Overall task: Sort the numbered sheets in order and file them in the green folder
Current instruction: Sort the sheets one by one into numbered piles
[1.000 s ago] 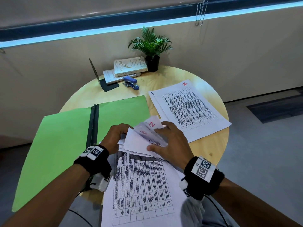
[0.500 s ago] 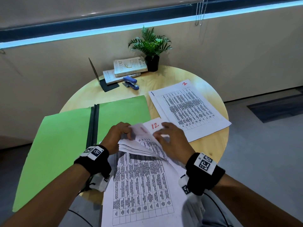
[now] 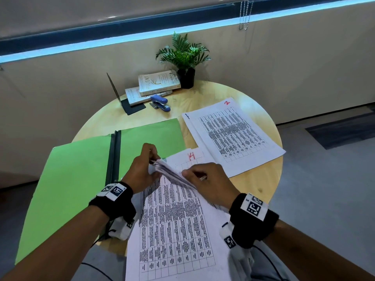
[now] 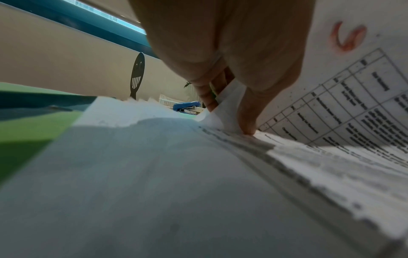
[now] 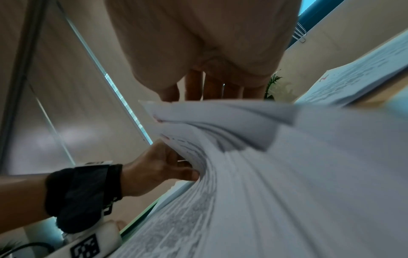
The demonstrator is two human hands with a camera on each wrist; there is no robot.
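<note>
An open green folder [image 3: 77,179] lies on the left of the round table. In front of me a stack of numbered sheets [image 3: 176,230] hangs over the table's near edge. My left hand [image 3: 146,167] pinches the raised top corners of several sheets [image 4: 229,104] between thumb and fingers. Just right of it, my right hand [image 3: 197,175] curls its fingers on the fanned edges of the stack [image 5: 220,125]. Beneath the lifted corners shows a sheet marked 14 in red [image 3: 191,156]. A separate pile with sheet 2 on top [image 3: 233,136] lies at the right.
At the back of the wooden table [image 3: 259,185] are two stacked books [image 3: 158,84], a potted plant [image 3: 184,57], a blue stapler [image 3: 160,102] and a black bookend [image 3: 125,98]. Grey floor lies beyond the table's right edge.
More sheet corners have been flipped leftwards into my left hand's bundle. The exposed sheet was 12; now it is 14. My right hand has shifted slightly along the stack's edge.
</note>
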